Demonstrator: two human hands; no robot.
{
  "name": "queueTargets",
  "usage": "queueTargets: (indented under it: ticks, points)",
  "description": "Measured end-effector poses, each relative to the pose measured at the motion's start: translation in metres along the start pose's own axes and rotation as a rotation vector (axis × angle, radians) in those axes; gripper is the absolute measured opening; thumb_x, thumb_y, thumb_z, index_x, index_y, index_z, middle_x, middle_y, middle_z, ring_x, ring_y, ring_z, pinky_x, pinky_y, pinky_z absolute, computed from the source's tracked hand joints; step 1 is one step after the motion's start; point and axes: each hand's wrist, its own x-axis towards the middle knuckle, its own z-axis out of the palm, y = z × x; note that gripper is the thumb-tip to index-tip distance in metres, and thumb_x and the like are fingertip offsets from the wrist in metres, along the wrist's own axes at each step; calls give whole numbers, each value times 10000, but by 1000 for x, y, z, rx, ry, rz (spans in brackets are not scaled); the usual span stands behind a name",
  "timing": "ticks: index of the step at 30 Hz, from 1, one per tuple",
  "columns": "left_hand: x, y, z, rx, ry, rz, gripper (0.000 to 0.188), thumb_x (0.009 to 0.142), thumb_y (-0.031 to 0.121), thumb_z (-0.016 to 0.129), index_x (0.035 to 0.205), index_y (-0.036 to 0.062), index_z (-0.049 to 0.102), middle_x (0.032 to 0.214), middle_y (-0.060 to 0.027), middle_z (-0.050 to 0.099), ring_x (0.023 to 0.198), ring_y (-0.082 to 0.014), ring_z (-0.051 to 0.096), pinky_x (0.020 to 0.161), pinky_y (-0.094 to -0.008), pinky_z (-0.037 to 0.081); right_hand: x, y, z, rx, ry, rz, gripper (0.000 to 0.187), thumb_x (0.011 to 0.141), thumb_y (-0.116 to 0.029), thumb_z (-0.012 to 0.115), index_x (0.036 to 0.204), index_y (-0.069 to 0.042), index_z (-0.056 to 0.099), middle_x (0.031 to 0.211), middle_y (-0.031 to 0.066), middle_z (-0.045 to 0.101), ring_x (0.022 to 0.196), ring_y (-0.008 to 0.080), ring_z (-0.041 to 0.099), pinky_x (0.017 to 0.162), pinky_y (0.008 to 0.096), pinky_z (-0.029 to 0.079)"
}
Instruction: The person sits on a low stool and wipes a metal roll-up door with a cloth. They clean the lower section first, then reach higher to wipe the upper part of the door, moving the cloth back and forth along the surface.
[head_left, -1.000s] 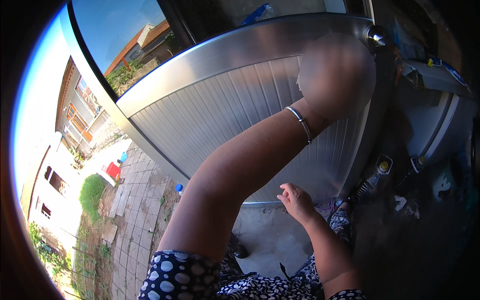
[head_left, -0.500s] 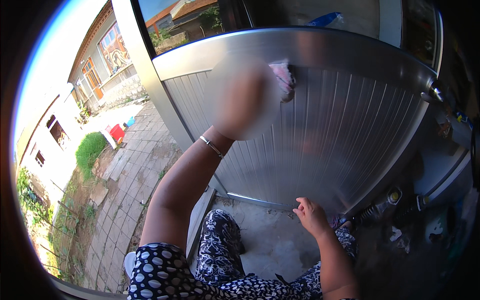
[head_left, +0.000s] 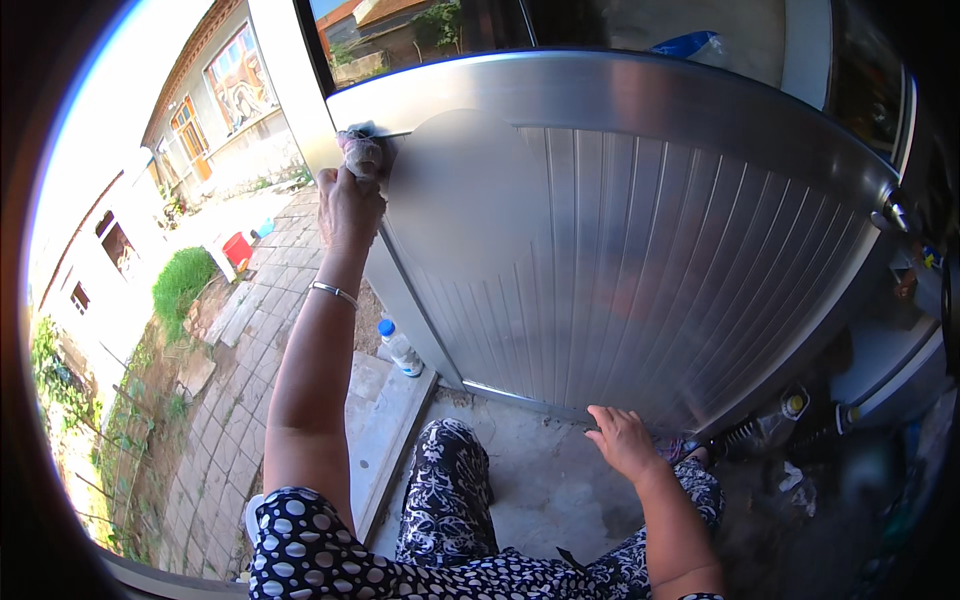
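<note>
A ribbed silver metal door panel stands in front of me, with a smooth rail across the top of its ribs. My left hand, with a bracelet on its wrist, is closed on a crumpled pinkish-grey cloth. It presses the cloth against the panel's upper left corner, by the upright frame. Lower down on the right, my right hand hangs with loosely stretched fingers above my knee, holding nothing. A blurred patch hides part of the panel's upper left area.
A clear bottle with a blue cap stands on the stone sill at the left. A door handle sticks out at the right edge. Bottles and scraps lie lower right. Outside are paving, grass and a red bucket.
My left hand has slid the cloth leftward along the top of the ribs to the corner. The bottle on the sill has come into sight. My right hand has barely moved, its fingers straighter.
</note>
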Motion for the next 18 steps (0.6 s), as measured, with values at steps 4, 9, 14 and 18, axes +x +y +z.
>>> queueTargets:
  ticks: [4,9,14,18]
  points:
    - [-12,47,-18,-222,189,163,493,808,294,702,1234,153,500,1127,-160,491,1003,-372,569,820,-450,481,-4,4,-4,-11,38,14,414,849,-190,670,1200,-60,494,1026,123,641,944,304,616,820,420,455]
    - [11,99,-33,-308,383,88,573,792,250,721,1294,152,462,1186,-178,460,1089,-379,528,897,-457,447,-15,16,-7,-12,84,62,425,844,-198,676,1202,-64,488,1013,117,644,932,301,621,807,417,461]
    - [5,139,-23,-234,281,93,401,819,272,660,1143,54,567,1097,-191,520,1028,-367,536,882,-436,445,-25,0,-23,-9,109,19,432,834,-201,685,1192,-70,482,1000,101,648,926,282,628,802,408,458]
    - [-23,197,-32,-209,260,268,401,811,245,671,1166,73,597,1126,-132,534,1040,-322,558,863,-410,474,-29,-10,-29,24,124,-57,424,831,-193,684,1175,-69,469,980,77,645,927,238,629,797,388,444]
